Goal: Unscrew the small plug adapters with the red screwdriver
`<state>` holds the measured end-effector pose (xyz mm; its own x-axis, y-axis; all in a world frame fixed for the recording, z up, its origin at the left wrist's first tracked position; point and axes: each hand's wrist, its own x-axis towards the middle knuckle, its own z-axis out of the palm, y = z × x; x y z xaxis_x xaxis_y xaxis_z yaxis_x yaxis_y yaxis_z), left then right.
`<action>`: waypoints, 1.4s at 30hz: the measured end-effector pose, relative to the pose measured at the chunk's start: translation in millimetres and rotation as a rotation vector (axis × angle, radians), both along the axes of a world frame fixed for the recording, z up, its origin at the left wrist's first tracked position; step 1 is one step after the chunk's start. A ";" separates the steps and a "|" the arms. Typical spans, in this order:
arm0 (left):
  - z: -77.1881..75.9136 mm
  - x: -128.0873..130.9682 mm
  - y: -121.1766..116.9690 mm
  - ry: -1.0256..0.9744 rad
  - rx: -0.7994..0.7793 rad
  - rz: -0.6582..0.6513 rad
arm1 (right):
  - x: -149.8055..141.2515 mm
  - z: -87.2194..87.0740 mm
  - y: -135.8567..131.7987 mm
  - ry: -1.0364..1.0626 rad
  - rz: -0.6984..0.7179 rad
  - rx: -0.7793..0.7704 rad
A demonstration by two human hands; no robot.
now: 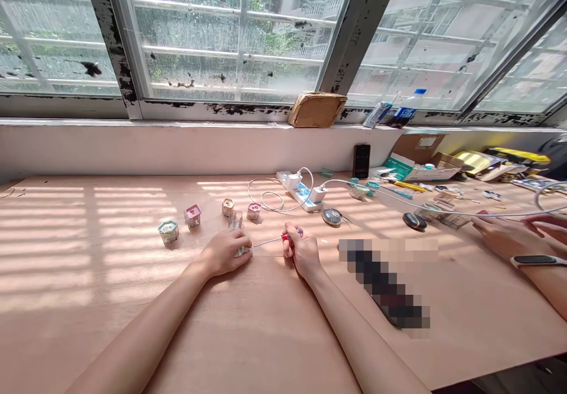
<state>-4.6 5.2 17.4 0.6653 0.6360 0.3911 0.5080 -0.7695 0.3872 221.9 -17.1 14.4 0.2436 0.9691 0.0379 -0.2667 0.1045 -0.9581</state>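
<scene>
"Two bare arms [172,323] come in from the near side. What's between them?"

"Open wood. The table [248,338] has a wide bare stretch there, and more out to the left. Its near edge shows only at the bottom right corner."

"And past the right arm?"

"A long dark thing [381,285], all blurred, so there's less room that way."

"What's the right hand [302,252] got?"

"Its fingers are closed around a red screwdriver [284,237]. The thin tip points left, just beside the left hand [227,252]."

"And that one?"

"It curls down over a small clear piece [242,251] on the table. I can't tell how tight."

"Who's on the far right?"

"Another person's hands [498,234], well apart from these."

"What's farther back?"

"A clear box [235,220] just past the left hand, then four little boxes [193,215] with wood between them. After those, a white power strip [305,194], and the wall [133,149] at the table's back edge."
</scene>
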 end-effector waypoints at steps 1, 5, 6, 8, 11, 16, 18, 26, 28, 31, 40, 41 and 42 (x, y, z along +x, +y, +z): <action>-0.2 0.2 0.2 0.011 0.017 -0.001 | 0.0 -0.2 0.0 0.001 0.000 -0.004; -2.0 1.2 0.8 0.030 0.059 0.002 | 0.1 -0.9 0.2 0.015 -0.001 -0.012; -2.3 1.4 0.9 0.029 0.062 0.003 | 0.1 -1.0 0.3 0.018 0.001 -0.012; -2.6 1.7 1.0 0.022 0.056 0.010 | 0.1 -1.0 0.5 0.023 0.003 -0.018; -2.5 1.8 1.0 0.010 0.039 0.016 | 0.1 -1.3 0.6 0.025 0.000 -0.033; -2.0 1.2 0.8 0.010 0.024 0.019 | 0.9 -2.7 1.0 0.014 0.004 -0.028; -1.5 0.8 0.5 0.013 0.022 0.022 | 1.3 -3.1 1.2 0.011 0.007 -0.028; 1.7 -1.0 -1.0 0.030 -0.005 0.034 | 0.9 -1.9 1.2 0.010 -0.001 -0.009; 1.9 -1.3 -1.1 0.032 -0.010 0.032 | 0.8 -1.8 1.2 0.010 0.000 -0.011; 2.3 -1.5 -1.3 0.034 -0.017 0.033 | 0.8 -2.1 1.1 0.021 0.003 -0.020; 2.7 -1.3 -1.2 0.035 -0.034 0.039 | 0.9 -3.0 1.0 0.016 0.012 -0.004; 2.6 -1.4 -1.2 0.036 -0.038 0.042 | 0.8 -3.0 1.1 0.011 0.012 0.001; 2.7 -1.4 -1.3 0.038 -0.043 0.045 | 0.7 -3.0 1.2 0.008 0.013 0.002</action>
<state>-6.0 4.0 20.1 0.6492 0.6813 0.3383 0.5567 -0.7286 0.3990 222.7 -15.9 11.4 0.2318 0.9720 0.0383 -0.2761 0.1035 -0.9555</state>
